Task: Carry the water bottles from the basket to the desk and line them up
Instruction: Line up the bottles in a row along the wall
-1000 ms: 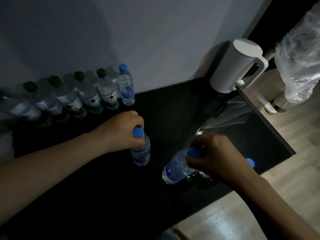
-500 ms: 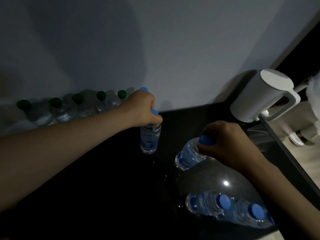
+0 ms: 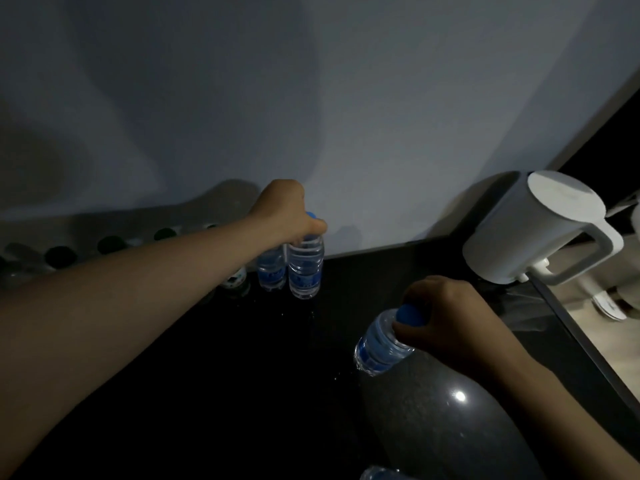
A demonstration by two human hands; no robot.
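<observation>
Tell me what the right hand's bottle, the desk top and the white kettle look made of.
Tilted bottle: clear thin plastic, ribbed, water visible; blue plastic cap. Desk top: dark, polished, speckled, mirror glare; stone or laminate, unclear. Kettle: white, matte, probably plastic.

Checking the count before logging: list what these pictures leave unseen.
Head view, dim throughout.
Green-capped bottles: left forearm and darkness hide most; count unclear.
Bottom-edge bottle: cut off by the frame.
Upright bottle: cap mostly under the left hand.
Tilted bottle in the right hand: label unreadable.
Basket: out of frame.
</observation>
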